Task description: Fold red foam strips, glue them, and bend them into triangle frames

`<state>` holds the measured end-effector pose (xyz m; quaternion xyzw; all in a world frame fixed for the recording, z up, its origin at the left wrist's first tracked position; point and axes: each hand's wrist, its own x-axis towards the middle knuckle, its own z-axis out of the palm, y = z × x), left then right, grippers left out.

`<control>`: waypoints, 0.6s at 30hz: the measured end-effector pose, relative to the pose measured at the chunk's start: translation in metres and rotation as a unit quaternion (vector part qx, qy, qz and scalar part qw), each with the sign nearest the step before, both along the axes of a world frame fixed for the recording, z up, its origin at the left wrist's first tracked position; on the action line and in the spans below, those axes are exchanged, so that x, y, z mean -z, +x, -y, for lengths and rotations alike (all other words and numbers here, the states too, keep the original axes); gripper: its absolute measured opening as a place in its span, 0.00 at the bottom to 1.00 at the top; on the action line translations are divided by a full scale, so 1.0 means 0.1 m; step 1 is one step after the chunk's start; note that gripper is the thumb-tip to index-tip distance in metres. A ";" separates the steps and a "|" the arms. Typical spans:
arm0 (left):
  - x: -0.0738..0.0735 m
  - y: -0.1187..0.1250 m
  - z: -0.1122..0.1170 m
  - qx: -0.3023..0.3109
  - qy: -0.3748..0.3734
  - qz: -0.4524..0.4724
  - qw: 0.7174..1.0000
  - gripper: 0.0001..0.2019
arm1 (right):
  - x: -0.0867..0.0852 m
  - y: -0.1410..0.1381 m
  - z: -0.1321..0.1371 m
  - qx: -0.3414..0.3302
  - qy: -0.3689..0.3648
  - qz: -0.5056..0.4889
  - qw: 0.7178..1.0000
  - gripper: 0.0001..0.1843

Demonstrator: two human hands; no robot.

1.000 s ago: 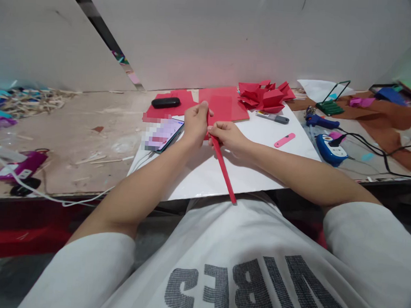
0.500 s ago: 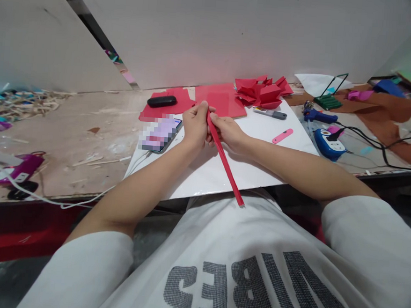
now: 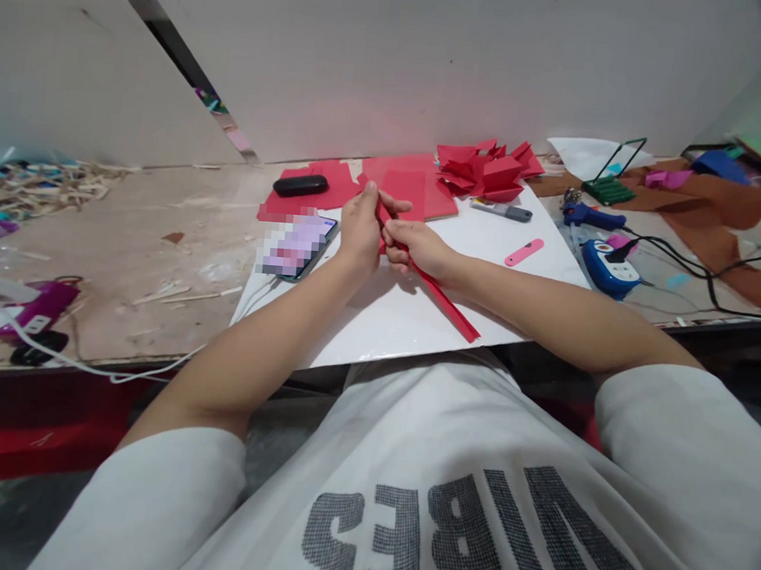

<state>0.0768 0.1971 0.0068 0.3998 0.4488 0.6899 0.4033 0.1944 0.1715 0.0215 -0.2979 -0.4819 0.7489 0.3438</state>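
My left hand and my right hand meet over a white board and both pinch the far end of a long folded red paper strip. The strip slants from my fingers toward me and to the right, its near end lying near the board's front edge. Flat red sheets lie just behind my hands. A heap of folded red paper pieces sits at the back of the board.
A phone lies left of my hands, a black case behind it. A pink cutter, a grey knife and a blue glue gun with its cable lie to the right. Wood scraps litter the left bench.
The strip's near end has swung to the right and flattened onto the board. My hands have stayed together, fingers shifted slightly along the strip's far end.
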 end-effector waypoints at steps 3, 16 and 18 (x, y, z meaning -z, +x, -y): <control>0.01 0.03 0.02 0.046 -0.027 -0.019 0.998 0.33 | 0.01 0.00 -0.01 0.027 0.025 0.026 0.999 0.30; -0.06 -0.09 -0.08 -0.001 -0.009 0.036 0.999 0.29 | 0.14 -0.03 0.01 0.020 0.081 0.040 0.996 0.31; -0.07 -0.01 0.01 0.036 -0.031 0.038 0.998 0.30 | 0.13 -0.02 0.01 0.038 0.072 0.037 0.996 0.30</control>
